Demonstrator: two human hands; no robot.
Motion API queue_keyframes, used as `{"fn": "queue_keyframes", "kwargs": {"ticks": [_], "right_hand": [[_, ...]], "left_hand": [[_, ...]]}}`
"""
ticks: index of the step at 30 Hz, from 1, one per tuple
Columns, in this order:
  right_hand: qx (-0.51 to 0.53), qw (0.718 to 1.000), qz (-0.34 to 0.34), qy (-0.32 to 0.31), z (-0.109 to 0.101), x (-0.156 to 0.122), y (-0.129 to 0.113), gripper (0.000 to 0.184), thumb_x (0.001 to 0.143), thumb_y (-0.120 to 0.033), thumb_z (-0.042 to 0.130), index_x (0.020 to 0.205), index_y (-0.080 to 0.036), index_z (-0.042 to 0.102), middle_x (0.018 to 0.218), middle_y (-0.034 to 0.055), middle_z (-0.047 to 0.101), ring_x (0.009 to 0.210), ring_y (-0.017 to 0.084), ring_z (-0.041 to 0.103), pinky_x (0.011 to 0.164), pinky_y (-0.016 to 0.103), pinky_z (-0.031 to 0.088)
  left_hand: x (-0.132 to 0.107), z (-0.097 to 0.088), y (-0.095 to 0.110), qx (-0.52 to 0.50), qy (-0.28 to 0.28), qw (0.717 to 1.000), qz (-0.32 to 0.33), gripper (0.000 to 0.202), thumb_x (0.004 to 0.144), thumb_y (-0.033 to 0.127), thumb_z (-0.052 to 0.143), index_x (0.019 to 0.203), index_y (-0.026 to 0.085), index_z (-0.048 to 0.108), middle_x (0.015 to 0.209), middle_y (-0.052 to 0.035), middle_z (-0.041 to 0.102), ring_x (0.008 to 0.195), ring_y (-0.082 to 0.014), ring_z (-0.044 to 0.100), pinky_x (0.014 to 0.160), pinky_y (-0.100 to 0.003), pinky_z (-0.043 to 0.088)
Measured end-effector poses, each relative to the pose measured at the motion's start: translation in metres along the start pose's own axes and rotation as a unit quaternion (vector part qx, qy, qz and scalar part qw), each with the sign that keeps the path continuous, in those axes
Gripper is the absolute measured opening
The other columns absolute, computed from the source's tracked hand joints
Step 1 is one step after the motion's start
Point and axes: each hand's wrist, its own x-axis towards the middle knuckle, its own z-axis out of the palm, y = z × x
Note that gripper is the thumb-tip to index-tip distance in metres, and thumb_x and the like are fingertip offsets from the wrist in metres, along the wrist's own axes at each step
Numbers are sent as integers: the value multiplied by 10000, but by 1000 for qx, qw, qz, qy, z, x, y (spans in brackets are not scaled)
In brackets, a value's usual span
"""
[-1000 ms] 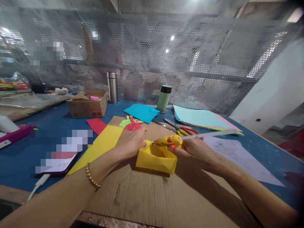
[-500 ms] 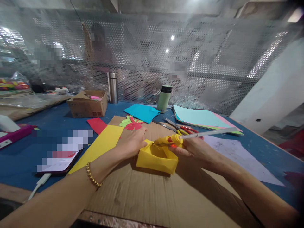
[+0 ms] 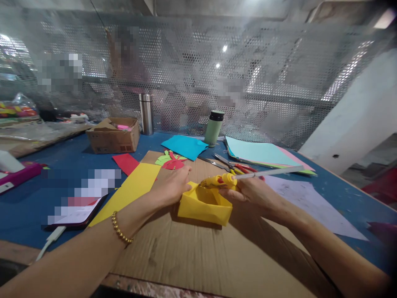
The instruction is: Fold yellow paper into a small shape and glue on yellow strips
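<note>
A yellow folded-paper box (image 3: pixel 204 211), open at the top, sits on the cardboard sheet (image 3: pixel 167 256). At its far left corner my left hand (image 3: pixel 172 185) is closed on the paper wall, the thumb on the near side. My right hand (image 3: pixel 248 191) grips a yellow hot glue gun (image 3: pixel 217 181) over the box, with a long clear glue stick (image 3: pixel 269 172) poking out of its back. The gun's nozzle points left and is close to the box's far left rim; whether it touches I cannot tell.
Behind my hands lie red and green paper scraps (image 3: pixel 172 161), blue paper (image 3: pixel 185 146) and scissors (image 3: pixel 225 161). Yellow paper (image 3: pixel 130 192) and a phone (image 3: pixel 80 209) lie left; lilac paper (image 3: pixel 313 203) lies right. A carton (image 3: pixel 114 136), steel flask (image 3: pixel 146 116) and green tumbler (image 3: pixel 214 129) stand farther back.
The glue gun has shifted very slightly left, and its red light, visible before, is not seen now. Both hands keep their holds, and the box stays in place.
</note>
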Motion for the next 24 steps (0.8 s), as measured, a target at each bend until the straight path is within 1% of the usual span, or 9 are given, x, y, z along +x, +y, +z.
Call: {"fn": "queue_keyframes", "kwargs": {"ticks": [2,4,7,10,13,14,16,20,24], "right_hand": [[-16,1000,18,-5,0,0,-3,435,906,-517,490,640,-198,622,543,17,533,495,147,442,500,283,287],[-20,1000,20,-8,0,-1,-4,461,904,-528,491,590,-201,572,512,8,486,481,137,409,502,286,275],[-6,1000,15,-8,-1,-3,-4,446,906,-511,497,591,-200,553,514,1,488,482,131,415,513,284,285],[33,999,-14,-2,-7,-6,-3,407,930,-490,475,689,-198,625,566,5,555,519,146,476,527,283,323],[91,994,-57,12,-16,-9,-2,436,951,-537,461,875,-191,715,719,33,669,633,184,574,588,290,418],[109,992,-64,18,-20,-10,-1,455,953,-557,460,907,-189,724,766,41,691,669,194,597,616,297,448],[136,988,-66,29,-25,-13,1,481,954,-586,460,886,-189,724,811,48,707,709,207,624,654,312,487],[143,987,-54,54,-29,-20,6,479,947,-618,465,869,-217,715,819,43,710,719,221,639,651,339,514],[133,987,-35,82,-31,-23,12,535,921,-694,448,831,-224,688,719,38,677,636,210,602,580,335,484]], "left_hand": [[-1,-1,2,-3,-2,1000,-2,566,820,156,617,1373,179,499,894,-9,634,832,-181,610,699,-261,423],[-2,-1,3,-7,-1,1000,-9,545,825,158,618,1357,181,504,873,-5,621,812,-182,600,682,-267,415],[-5,-2,5,-19,9,1000,-3,495,807,132,617,1289,192,526,839,10,603,796,-182,594,671,-273,409],[-8,-5,8,-35,17,999,21,428,786,92,615,1190,215,541,805,32,587,766,-170,584,646,-266,396],[-13,-10,16,-29,27,999,36,295,795,71,616,1049,222,603,839,23,584,789,-161,578,668,-261,405],[-15,-12,19,-17,26,999,36,232,805,77,619,988,218,635,859,12,580,807,-163,576,681,-263,410],[-17,-17,26,10,16,999,28,152,830,100,623,899,213,698,887,-10,562,829,-173,573,705,-272,422],[-20,-23,35,42,-7,998,35,200,852,111,615,895,218,778,901,-33,544,846,-190,571,791,-310,459],[-21,-23,34,42,-10,997,56,253,851,102,601,945,223,801,901,-41,555,850,-199,578,836,-340,474]]}}
